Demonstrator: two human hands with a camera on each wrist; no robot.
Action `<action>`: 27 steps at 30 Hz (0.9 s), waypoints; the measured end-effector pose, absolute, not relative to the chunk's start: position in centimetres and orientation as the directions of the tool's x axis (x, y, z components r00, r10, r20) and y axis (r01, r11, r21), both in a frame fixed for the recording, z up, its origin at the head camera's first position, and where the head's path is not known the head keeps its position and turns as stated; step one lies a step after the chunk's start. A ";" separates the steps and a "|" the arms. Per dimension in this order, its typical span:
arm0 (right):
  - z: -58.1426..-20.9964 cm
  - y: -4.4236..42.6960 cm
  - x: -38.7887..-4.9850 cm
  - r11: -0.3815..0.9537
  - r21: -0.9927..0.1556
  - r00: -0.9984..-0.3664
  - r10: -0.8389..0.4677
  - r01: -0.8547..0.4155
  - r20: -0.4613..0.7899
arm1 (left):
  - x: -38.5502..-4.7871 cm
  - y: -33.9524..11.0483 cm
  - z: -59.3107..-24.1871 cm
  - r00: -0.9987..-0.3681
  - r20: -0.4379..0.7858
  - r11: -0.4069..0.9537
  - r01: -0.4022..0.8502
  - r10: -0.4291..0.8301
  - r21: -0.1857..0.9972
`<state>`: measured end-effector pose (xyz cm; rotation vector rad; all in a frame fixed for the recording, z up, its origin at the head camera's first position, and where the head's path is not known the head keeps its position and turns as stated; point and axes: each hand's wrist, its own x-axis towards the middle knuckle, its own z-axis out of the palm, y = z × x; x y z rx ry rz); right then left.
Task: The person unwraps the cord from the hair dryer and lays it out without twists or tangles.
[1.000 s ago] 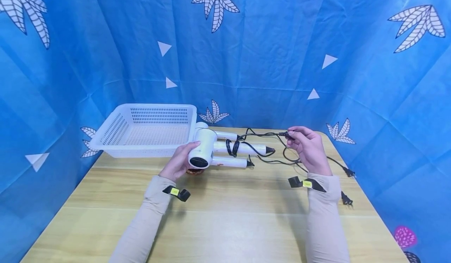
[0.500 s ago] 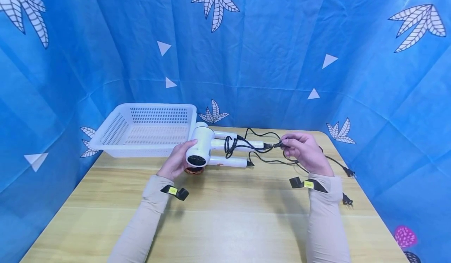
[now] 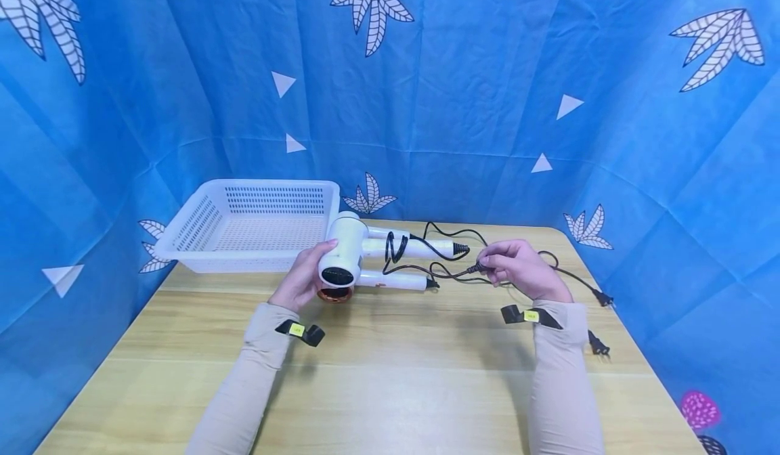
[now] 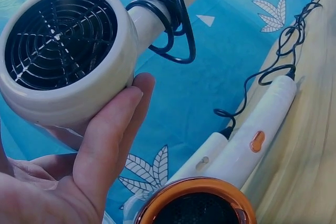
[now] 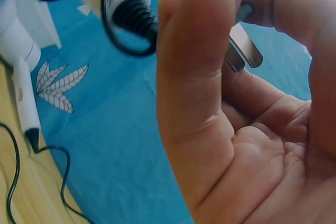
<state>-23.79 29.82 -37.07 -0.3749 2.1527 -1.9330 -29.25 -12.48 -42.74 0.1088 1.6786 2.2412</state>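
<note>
My left hand [image 3: 302, 277] grips a white hair dryer [image 3: 342, 248] by its round head, above the table. In the left wrist view, the dark grille of this hair dryer [image 4: 58, 98] faces the camera. Its black cord [image 3: 396, 246] is looped loosely around the handle. Between thumb and fingers, my right hand [image 3: 521, 269] pinches the plug [image 3: 475, 267] at the cord's end; the metal prongs [image 5: 245, 45] show in the right wrist view. Below lie two more white hair dryers, one with a copper ring [image 4: 233, 195]; their handles [image 3: 393, 279] point right.
A white perforated plastic basket [image 3: 219, 265] stands at the back left, beside the dryers. Black cords trail right across the wooden table [image 3: 396, 387], ending in one plug [image 3: 603, 298] and another plug [image 3: 599, 344] near the right edge. A blue patterned curtain [image 3: 487, 89] surrounds the table.
My right hand has lowered the plug toward me and slightly left, and the cord loops on the handle have shifted left and loosened. My left hand has drifted slightly left with the hair dryer.
</note>
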 end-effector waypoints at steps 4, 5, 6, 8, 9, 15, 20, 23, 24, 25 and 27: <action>-37.7 30.1 -24.2 0.183 -0.983 -0.951 -0.306 -0.018 -0.040 | -29.2 -12.5 -42.6 -0.938 -0.145 -0.252 -0.229 0.314 0.940; -37.8 30.1 -24.3 0.199 -0.980 -0.950 -0.309 -0.015 -0.048 | -29.2 -12.6 -42.6 -0.938 -0.146 -0.252 -0.231 0.314 0.940; -38.0 30.1 -24.4 0.212 -0.977 -0.950 -0.305 -0.008 -0.058 | -29.2 -12.6 -42.6 -0.939 -0.148 -0.249 -0.230 0.311 0.941; -38.2 30.2 -24.6 0.229 -0.973 -0.951 -0.299 0.008 -0.078 | -29.1 -12.6 -42.6 -0.941 -0.150 -0.242 -0.229 0.305 0.943; -38.4 30.3 -24.7 0.235 -0.972 -0.950 -0.300 0.015 -0.087 | -29.1 -12.6 -42.5 -0.941 -0.149 -0.238 -0.226 0.304 0.945; -39.0 30.6 -25.1 0.265 -0.963 -0.947 -0.294 0.054 -0.134 | -29.0 -12.6 -42.5 -0.944 -0.144 -0.231 -0.217 0.296 0.948; -39.2 30.8 -25.3 0.300 -0.952 -0.950 -0.274 0.062 -0.148 | -29.0 -12.5 -42.4 -0.943 -0.140 -0.235 -0.216 0.302 0.947; -39.3 30.9 -25.5 0.311 -0.948 -0.956 -0.254 0.066 -0.150 | -29.0 -12.3 -42.4 -0.941 -0.134 -0.245 -0.215 0.309 0.945; -39.3 31.0 -25.5 0.314 -0.947 -0.958 -0.242 0.071 -0.152 | -29.0 -12.2 -42.3 -0.940 -0.132 -0.247 -0.215 0.314 0.945; -39.4 31.0 -25.6 0.315 -0.946 -0.960 -0.233 0.075 -0.153 | -28.9 -12.2 -42.3 -0.940 -0.131 -0.250 -0.216 0.316 0.944; -39.5 31.1 -25.7 0.315 -0.945 -0.966 -0.203 0.091 -0.161 | -28.9 -12.1 -42.3 -0.938 -0.125 -0.257 -0.214 0.323 0.943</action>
